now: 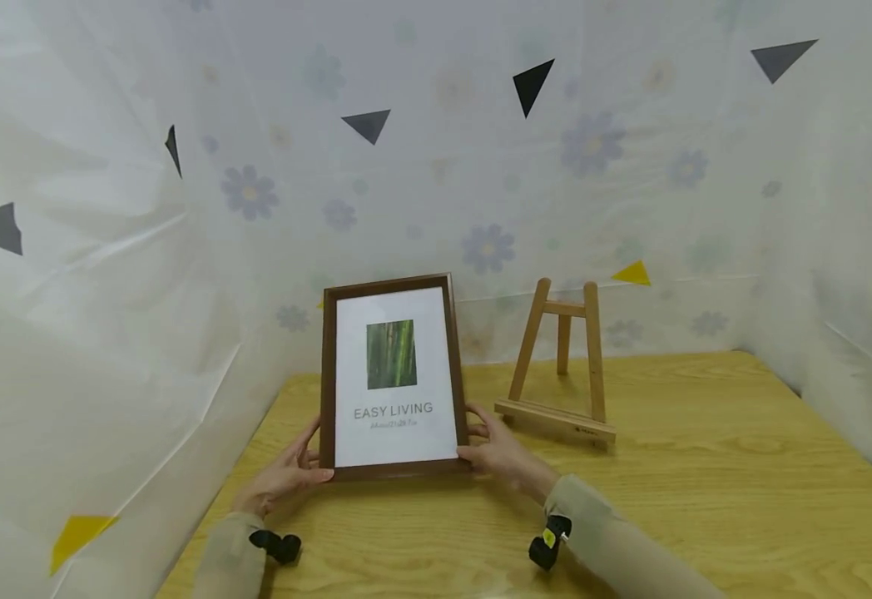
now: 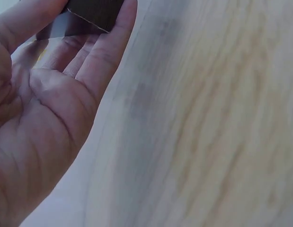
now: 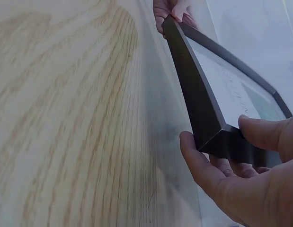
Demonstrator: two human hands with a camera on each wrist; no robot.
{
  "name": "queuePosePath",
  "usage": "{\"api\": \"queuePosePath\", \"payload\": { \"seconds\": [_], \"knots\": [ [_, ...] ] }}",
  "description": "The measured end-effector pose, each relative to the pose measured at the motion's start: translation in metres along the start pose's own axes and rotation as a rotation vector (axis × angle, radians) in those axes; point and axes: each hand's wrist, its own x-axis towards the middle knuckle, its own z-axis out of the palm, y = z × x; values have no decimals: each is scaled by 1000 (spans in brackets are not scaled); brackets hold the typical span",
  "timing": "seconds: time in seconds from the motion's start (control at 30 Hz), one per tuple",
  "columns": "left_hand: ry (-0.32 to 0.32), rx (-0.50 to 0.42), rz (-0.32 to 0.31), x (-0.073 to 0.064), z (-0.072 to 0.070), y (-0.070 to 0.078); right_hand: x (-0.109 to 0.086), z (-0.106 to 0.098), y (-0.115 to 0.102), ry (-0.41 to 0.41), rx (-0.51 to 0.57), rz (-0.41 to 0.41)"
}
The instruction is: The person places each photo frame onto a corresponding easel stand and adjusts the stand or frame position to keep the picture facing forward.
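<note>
A picture frame (image 1: 394,433) with a brown border stands tilted slightly back between both hands, facing the head camera. Its white sheet carries a green bamboo-like picture and the words "EASY LIVING". My left hand (image 1: 286,474) grips the lower left corner, thumb at the front edge; the left wrist view has the dark frame corner (image 2: 96,14) between thumb and fingers. At the lower right side, my right hand (image 1: 503,453) holds the border, its thumb in front and fingers behind and below in the right wrist view. The frame's underside (image 3: 196,94) appears raised off the table there.
Just right of the frame, a small wooden easel (image 1: 556,420) stands on the wood-grain table (image 1: 706,466), its ledge toward me. White plastic sheeting (image 1: 421,208) with flower prints and stuck-on triangles walls the table at the back and sides.
</note>
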Motion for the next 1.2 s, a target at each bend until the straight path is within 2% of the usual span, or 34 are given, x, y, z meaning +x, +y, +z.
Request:
{"api": "queuePosePath", "payload": {
  "seconds": [0.13, 0.33, 0.5, 0.7, 0.9, 1.0, 1.1, 1.2],
  "knots": [
    [21, -2, 23, 7, 6, 2, 3, -5, 5, 47, -11, -37],
    [52, 76, 53, 14, 12, 7, 5, -13, 8, 74, -20, -80],
    [61, 58, 83, 23, 17, 10, 3, -17, 5, 119, -65, -77],
    [160, 87, 52, 33, 26, 12, 0, -22, 4, 165, -132, -92],
    [205, 108, 53, 42, 36, 18, -2, -29, 3, 198, -151, -77],
    [247, 131, 49, 47, 41, 21, -4, -33, 2, 203, -158, -73],
    [274, 158, 71, 54, 46, 24, -6, -36, 1, 217, -157, -66],
    [290, 143, 104, 62, 52, 26, -8, -40, 0, 239, -167, -54]
  ]
}}
